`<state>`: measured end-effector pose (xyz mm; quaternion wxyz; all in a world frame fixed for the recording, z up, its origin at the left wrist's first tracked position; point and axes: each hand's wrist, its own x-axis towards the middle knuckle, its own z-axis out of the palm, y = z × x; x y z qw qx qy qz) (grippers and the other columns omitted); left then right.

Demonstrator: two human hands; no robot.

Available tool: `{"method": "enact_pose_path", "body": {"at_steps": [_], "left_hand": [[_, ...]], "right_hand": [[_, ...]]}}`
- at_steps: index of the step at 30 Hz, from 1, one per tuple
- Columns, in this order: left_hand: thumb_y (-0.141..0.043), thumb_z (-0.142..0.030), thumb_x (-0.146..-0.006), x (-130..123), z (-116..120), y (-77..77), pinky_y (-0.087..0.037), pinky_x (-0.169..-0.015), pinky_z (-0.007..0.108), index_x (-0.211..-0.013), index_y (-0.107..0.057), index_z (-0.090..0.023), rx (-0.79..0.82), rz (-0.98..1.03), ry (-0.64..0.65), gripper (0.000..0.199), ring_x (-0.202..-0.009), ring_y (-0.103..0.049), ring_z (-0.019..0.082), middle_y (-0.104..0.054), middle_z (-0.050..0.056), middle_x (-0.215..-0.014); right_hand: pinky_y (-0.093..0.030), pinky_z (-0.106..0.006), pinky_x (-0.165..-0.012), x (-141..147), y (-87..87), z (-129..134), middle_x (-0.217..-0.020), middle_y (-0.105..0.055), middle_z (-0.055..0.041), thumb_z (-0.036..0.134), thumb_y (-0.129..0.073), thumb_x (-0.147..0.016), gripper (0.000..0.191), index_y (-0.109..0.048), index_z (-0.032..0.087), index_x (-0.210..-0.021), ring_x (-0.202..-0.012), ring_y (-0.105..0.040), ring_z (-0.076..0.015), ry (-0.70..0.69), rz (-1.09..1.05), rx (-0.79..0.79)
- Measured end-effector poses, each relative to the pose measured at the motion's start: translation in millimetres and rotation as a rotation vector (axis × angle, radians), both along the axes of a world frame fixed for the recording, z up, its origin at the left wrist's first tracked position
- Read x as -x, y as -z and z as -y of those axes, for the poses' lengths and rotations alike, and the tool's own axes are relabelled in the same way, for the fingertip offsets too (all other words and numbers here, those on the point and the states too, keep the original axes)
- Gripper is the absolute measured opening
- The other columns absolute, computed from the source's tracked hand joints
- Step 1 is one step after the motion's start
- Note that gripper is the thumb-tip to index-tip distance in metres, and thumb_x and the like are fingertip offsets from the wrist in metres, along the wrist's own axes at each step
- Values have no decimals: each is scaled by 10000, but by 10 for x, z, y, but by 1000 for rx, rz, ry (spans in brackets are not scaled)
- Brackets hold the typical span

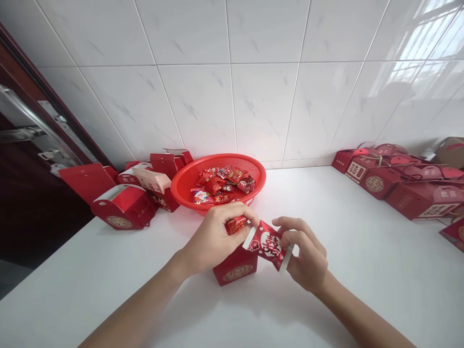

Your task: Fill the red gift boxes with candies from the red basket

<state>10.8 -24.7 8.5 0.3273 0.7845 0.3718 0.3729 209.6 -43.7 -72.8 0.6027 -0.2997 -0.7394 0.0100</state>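
Between my hands, above the table, is a red candy packet (266,245) with white crimped ends and white lettering. My right hand (306,256) pinches its lower right end. At its upper left end are the fingertips of my left hand (212,234), which also grips a smaller red wrapped candy (236,225) between thumb and fingers. Below them stands a small red gift box (237,270) with a gold emblem; my left hand and the packet hide its top. Just behind my hands sits a red plastic basket (181,186) holding several red wrapped candies (221,186).
Several red boxes (126,212) with raised flaps stand at the left on the white table (174,309). More red boxes (395,181), closed with handles, are grouped at the right. A tiled wall (266,106) runs behind; a dark door (32,193) is at far left.
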Motion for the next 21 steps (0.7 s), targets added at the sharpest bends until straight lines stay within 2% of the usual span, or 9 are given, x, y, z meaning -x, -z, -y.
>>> {"method": "enact_pose_path", "body": {"at_steps": [6, 12, 21], "left_hand": [[-533, -46, -799, -7, -6, 10, -527, -787, 215, -823, -684, -203, -8, -16, -7, 220, -843, -670, 143, -725, -13, -861], [-535, -40, -796, 4, -2, 15, -527, -785, 208, -835, -686, -204, -7, -24, -11, 227, -848, -671, 137, -727, -20, -873], [-534, -36, -811, 7, 2, 13, -517, -784, 190, -842, -679, -204, -18, -43, -9, 224, -843, -668, 122, -725, -31, -868]], "right_hand": [[-536, -314, -545, 1, -4, -8, -994, -709, -104, 34, -648, -855, 269, -500, 259, -836, -667, -632, -177, 19, 7, -7], [-523, -271, -542, 2, 26, -42, -988, -695, -102, 8, -624, -848, 259, -491, 231, -844, -678, -626, -156, 1, 15, -83], [-506, -269, -589, 11, 45, -40, -953, -679, -72, -15, -603, -833, 287, -470, 236, -870, -726, -639, -159, -86, -18, 24]]}}
